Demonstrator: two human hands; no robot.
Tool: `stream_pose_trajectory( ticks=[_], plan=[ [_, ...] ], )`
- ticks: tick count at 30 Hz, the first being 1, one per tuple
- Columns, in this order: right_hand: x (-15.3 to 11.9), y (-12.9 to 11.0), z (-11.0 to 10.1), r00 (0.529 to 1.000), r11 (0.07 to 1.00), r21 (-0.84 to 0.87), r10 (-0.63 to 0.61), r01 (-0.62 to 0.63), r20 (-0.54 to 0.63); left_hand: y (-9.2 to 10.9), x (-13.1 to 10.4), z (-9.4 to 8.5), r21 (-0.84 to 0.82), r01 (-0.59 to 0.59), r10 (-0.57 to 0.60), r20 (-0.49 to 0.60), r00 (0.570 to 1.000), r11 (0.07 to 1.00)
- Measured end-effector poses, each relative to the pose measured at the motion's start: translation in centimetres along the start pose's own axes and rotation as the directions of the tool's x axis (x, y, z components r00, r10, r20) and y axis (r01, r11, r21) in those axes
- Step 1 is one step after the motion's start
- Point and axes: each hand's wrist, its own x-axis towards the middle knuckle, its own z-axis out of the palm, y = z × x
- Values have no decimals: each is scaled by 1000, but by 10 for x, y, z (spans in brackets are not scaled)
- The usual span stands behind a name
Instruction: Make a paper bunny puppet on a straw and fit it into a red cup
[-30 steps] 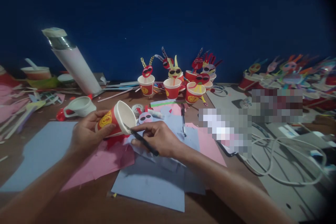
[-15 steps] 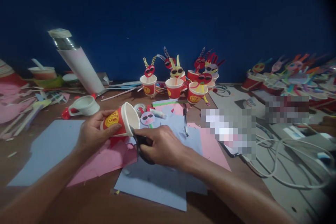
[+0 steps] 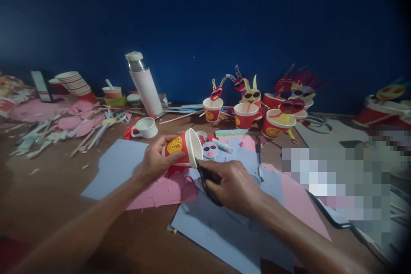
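My left hand (image 3: 158, 154) is wrapped round a red paper cup (image 3: 176, 147) with a yellow emblem. The cup is tilted on its side, its white mouth turned to the right. In my right hand (image 3: 236, 182) are black-handled scissors (image 3: 208, 180), gripped by the loops. Their tip meets the lower part of the cup's rim; how far the blades reach inside is hidden. Just behind the rim lies a pale paper face (image 3: 210, 149) with dark eyes. Pink paper (image 3: 160, 192) and blue paper (image 3: 221, 231) spread out beneath my hands.
Several red cups with paper faces (image 3: 245, 115) stand at the back. A white flask (image 3: 146, 87) and a white mug (image 3: 145, 127) are left of them. Paper scraps and straws (image 3: 93, 135) litter the left side. A black pen (image 3: 258, 160) lies right; a grey surface carries cables (image 3: 321, 124).
The view has swung left, so everything appears farther right and a stack of cups and a phone show at left. The hold on cup and scissors looks the same.
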Motion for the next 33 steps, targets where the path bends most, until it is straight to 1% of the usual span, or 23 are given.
stream_pose_trajectory(
  ticks=[2,3,4,6,7,9,11,13,15,17,19,20,21,22,24,26,27,28,29,30,31,32,33],
  plan=[
    [-3,-4,0,998,981,-186,-61,59,-2,2,0,0,55,-15,15,-4,1000,998],
    [-3,-5,1,998,980,-190,-60,59,-1,2,0,0,63,-16,16,-2,1000,998],
    [-2,-4,1,999,992,-123,-34,33,-2,2,0,0,55,-11,11,6,1000,998],
    [1,1,3,996,980,178,83,-89,42,1,0,0,1,-3,3,21,1000,1000],
    [2,4,3,986,918,362,140,-163,87,1,0,1,-36,-2,3,25,1000,999],
    [6,9,3,966,720,644,185,-258,181,-1,0,1,-91,-5,7,21,1000,996],
    [9,14,3,960,561,780,163,-279,226,-2,0,1,-118,-10,11,10,1000,993],
    [10,16,2,960,497,822,146,-278,237,-3,-1,1,-144,-4,7,16,1000,990],
    [9,16,2,958,535,795,159,-285,237,-3,-1,2,-169,-3,9,31,999,986],
    [8,13,1,962,666,694,179,-274,209,-3,0,2,-161,-16,23,39,999,987],
    [5,9,-1,980,849,490,158,-198,122,-3,0,2,-111,-34,38,32,999,993],
    [4,6,-1,991,929,345,114,-132,74,-3,1,3,-80,-42,44,23,999,996],
    [2,4,-2,998,982,182,53,-58,35,-3,1,3,-50,-50,51,14,999,997],
    [0,1,-3,1000,1000,19,-14,14,14,-3,1,3,-27,-56,56,7,998,998],
    [-3,-4,-4,994,962,-250,-108,108,14,-3,0,2,0,-66,66,3,998,998],
    [-5,-7,-5,989,903,-405,-147,143,21,-3,0,2,10,-71,71,9,997,997],
    [-5,-8,-5,988,889,-433,-155,149,21,-2,-1,2,17,-69,68,9,998,998],
    [-4,-8,-6,988,896,-419,-153,146,17,-2,-1,2,24,-62,62,4,998,998],
    [-3,-7,-7,991,927,-352,-137,132,11,-1,-1,2,26,-49,49,1,999,998],
    [-1,-6,-7,995,969,-227,-99,97,6,0,-1,2,21,-33,33,-1,999,999],
    [1,-3,-8,999,998,-49,-41,42,15,1,-1,2,0,-16,16,-1,1000,1000],
    [3,1,-8,999,985,171,29,-36,45,1,0,3,-24,-5,5,-1,1000,1000],
    [5,6,-7,991,916,381,97,-125,92,2,1,3,-44,-1,1,-8,1000,999]
  ],
)
